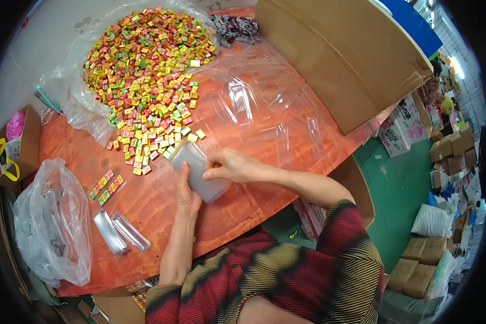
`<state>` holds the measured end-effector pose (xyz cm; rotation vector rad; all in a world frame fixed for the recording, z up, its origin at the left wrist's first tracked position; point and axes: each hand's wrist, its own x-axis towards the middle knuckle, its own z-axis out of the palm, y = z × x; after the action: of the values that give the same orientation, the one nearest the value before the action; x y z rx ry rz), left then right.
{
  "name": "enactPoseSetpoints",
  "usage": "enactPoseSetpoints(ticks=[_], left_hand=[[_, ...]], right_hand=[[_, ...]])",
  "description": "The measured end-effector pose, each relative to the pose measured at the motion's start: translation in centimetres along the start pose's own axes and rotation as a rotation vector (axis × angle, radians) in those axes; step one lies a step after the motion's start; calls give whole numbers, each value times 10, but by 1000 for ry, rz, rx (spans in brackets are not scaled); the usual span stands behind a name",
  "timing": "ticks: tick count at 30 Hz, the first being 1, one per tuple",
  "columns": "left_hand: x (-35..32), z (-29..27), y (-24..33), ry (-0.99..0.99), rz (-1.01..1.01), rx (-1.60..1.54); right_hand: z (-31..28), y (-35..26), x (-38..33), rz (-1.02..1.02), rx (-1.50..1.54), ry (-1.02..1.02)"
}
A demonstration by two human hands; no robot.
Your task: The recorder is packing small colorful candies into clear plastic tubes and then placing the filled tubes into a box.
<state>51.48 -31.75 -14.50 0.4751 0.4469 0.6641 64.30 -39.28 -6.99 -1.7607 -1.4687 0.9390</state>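
Observation:
A flat stack of translucent plastic sleeves is held tilted above the red table, near its front edge. My left hand grips the stack from the left, its thumb lying along the face. On the right side, my right hand has its fingers bent and pinched at the stack's edge. Just beyond the sleeves spreads a big heap of small wrapped candies in yellow, red and green. To the left of my left hand lie two short rows of the candies, with narrow clear plastic trays nearer me.
Several clear trays lie scattered right of the heap. A large cardboard box stands at the back right. A clear plastic bag with trays inside sits at the left edge, below a small carton. Cartons stand on the green floor.

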Motion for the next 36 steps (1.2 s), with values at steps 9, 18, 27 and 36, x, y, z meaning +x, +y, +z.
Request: enactPoseSetpoints(ticks=[9,18,27,36], left_hand=[[1,10,-9,20,-127,-74],[0,12,-9,-13,-155,-29],[6,14,-17,0,-126,-41],[-6,45,-20,-20,-99,-34]], right_hand=[[-9,7,-12,108,265,-65],[-18,3,-23,237,381,-145],[-68,37,-37,-139,-884,730],[-38,12,-46,12,-259,289]])
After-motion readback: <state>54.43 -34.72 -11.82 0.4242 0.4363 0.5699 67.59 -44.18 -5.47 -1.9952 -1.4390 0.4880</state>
